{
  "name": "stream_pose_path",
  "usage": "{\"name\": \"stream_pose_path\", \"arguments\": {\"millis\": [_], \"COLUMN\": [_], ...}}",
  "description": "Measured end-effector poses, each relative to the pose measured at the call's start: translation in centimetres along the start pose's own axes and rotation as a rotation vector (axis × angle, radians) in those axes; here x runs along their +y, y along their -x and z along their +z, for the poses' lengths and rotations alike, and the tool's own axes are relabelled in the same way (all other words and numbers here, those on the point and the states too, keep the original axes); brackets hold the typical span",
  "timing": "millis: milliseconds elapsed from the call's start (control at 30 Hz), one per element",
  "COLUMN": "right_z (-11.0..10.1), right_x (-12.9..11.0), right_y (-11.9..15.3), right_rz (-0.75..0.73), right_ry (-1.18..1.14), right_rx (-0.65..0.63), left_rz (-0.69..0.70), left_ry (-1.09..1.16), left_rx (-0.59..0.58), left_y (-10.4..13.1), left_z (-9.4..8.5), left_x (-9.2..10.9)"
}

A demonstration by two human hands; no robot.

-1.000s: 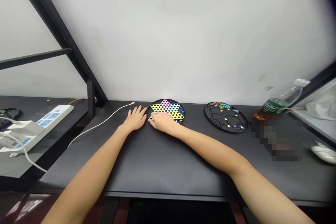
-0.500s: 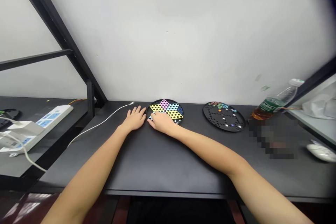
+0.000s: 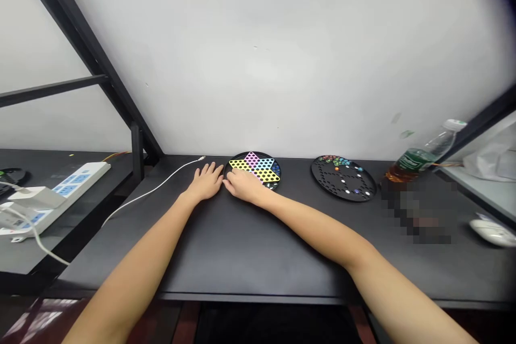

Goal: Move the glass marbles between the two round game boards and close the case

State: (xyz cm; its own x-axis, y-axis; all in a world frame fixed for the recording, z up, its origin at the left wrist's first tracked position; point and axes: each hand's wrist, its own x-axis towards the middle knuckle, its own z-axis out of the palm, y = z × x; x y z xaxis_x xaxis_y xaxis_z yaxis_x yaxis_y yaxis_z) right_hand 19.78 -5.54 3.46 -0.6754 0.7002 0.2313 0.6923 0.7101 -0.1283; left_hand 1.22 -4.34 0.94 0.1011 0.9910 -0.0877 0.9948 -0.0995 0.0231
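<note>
A round black board [image 3: 278, 169] with a colourful star of holes, in yellow, pink and blue, lies near the wall. It is a Chinese checkers board. My right hand [image 3: 245, 185] is over its near left part, with fingers curled together and pointing down at the left rim. Whatever these fingers may hold is hidden, and the hand covers part of the star. Just left of the board, my left hand [image 3: 205, 183] lies flat on the black table [image 3: 250, 258], fingers spread and holding nothing.
A second black round board [image 3: 328, 180] carries several coloured marbles at right. Beyond it are a tilted bottle [image 3: 415, 159] of brown drink and a white mouse [image 3: 492, 232]. A white cable [image 3: 157, 188] runs along the left, near a power strip [image 3: 76, 188].
My right hand has shifted slightly left over the star board, covering its blue left part. My left hand stays flat in place. The view has moved a little.
</note>
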Motion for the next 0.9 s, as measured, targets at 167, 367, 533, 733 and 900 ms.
{"name": "stream_pose_path", "arguments": {"millis": [167, 367, 533, 733, 900], "right_z": [0.6, -0.5, -3.2, -7.3, -8.8], "right_x": [0.9, 3.2, 6.2, 10.7, 13.3], "right_y": [0.1, 0.5, 0.9, 2.1, 4.0], "right_rz": [-0.051, -0.155, -0.089, 0.103, 0.241], "right_ry": [-0.016, -0.134, -0.332, -0.321, -0.256], "right_rx": [0.06, -0.009, -0.069, -0.189, -0.358], "left_rz": [-0.002, -0.001, -0.004, -0.01, -0.014], "left_ry": [-0.001, 0.007, 0.031, 0.012, 0.013], "left_rx": [0.005, 0.012, 0.007, -0.012, -0.013], "left_y": [-0.1, -0.2, -0.2, 0.0, 0.1], "left_z": [0.1, 0.3, 0.2, -0.2, -0.3], "left_x": [-0.1, -0.1, -0.1, 0.1, 0.1]}}
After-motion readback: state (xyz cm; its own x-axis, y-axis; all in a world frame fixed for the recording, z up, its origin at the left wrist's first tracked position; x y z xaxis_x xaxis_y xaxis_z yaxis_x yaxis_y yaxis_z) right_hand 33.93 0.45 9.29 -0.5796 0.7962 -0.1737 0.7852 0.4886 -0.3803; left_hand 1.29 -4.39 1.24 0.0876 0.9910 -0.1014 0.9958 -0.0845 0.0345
